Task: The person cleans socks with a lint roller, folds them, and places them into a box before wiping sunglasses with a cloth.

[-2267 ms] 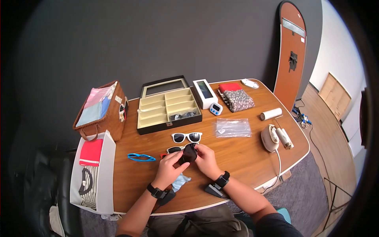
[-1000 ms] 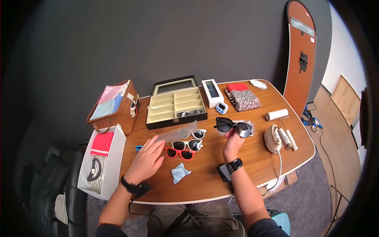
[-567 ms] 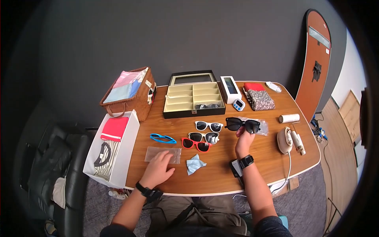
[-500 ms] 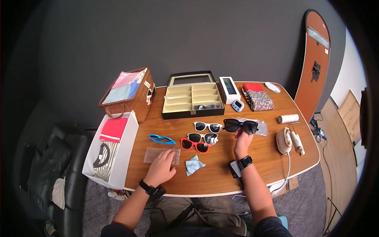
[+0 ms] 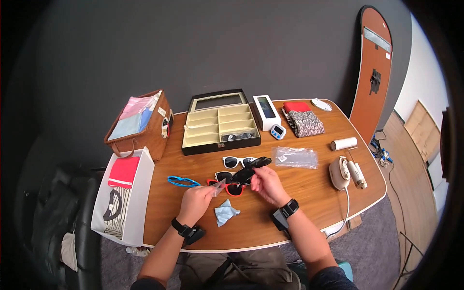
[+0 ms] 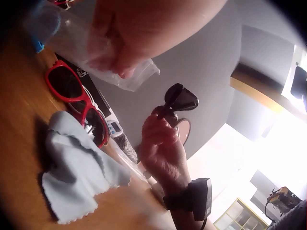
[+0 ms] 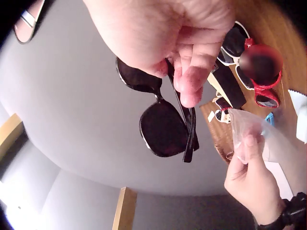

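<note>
My right hand (image 5: pixel 269 185) pinches black sunglasses (image 7: pixel 163 127) by their temples, lenses tilted, above the pairs on the table. My left hand (image 5: pixel 195 204) pinches a clear plastic bag (image 6: pixel 134 79) in front of them, and the bag hangs apart from the sunglasses. Under the hands lie red sunglasses (image 5: pixel 235 190), with a cream pair (image 5: pixel 224 177) partly hidden behind them and a white pair (image 5: pixel 231 162) farther back. Blue glasses (image 5: pixel 183 181) are to the left of these. A crumpled light-blue cloth (image 5: pixel 225 212) sits between my wrists.
Behind the glasses stands an open compartment case (image 5: pixel 220 145) with dark eyewear in one slot. More clear bags (image 5: pixel 297 158) lie right of centre. Farther right are a garment steamer (image 5: pixel 340 173) with its cord and a white roller (image 5: pixel 344 143). A white bin (image 5: pixel 145 193) borders the left.
My left hand, which rested on the plastic bag on the table, has lifted it and moved it toward the middle. My right hand has brought the black sunglasses leftward and turned them.
</note>
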Tool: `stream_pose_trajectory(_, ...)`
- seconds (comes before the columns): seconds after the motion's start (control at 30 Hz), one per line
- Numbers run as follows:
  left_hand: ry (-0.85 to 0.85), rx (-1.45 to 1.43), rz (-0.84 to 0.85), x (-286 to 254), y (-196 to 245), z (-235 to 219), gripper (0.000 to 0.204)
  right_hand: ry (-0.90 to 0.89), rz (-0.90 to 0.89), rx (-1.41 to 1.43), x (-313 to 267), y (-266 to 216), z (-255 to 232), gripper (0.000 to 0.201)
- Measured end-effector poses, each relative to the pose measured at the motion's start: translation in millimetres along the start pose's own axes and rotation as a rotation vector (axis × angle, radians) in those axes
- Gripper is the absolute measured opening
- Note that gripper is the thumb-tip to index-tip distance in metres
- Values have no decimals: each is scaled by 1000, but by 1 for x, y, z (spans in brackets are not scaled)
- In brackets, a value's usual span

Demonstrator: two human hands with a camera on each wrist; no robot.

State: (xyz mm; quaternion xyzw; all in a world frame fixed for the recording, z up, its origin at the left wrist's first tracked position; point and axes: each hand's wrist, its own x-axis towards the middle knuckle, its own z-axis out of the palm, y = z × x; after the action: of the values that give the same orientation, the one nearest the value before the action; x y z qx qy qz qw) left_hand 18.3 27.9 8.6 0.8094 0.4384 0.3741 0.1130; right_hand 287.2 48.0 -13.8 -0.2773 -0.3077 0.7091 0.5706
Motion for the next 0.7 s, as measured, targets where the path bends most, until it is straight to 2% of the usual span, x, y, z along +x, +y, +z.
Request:
stream_pose_trajectory(0.13,-47,-9,3,17,9,6,15,-20,7,-50,-1,-5,1,20)
stream_pose_trajectory(0.2,-97,-96,-82,23,16,9,20,-1,16,-90,-1,-4,1,19)
stream_pose_trajectory(0.5,-159,-331,-168,19,2,31,17,102,30,-257,1,-2,1,22)
stream_pose_trajectory(0.6,-126,-481,-220,13,-9,40,15,132,28,-318,1,-3,3,23)
stream_pose_trajectory(0.7,-100,-497,-258,8,-13,43,19,131,-1,-400,2,0,0,23)
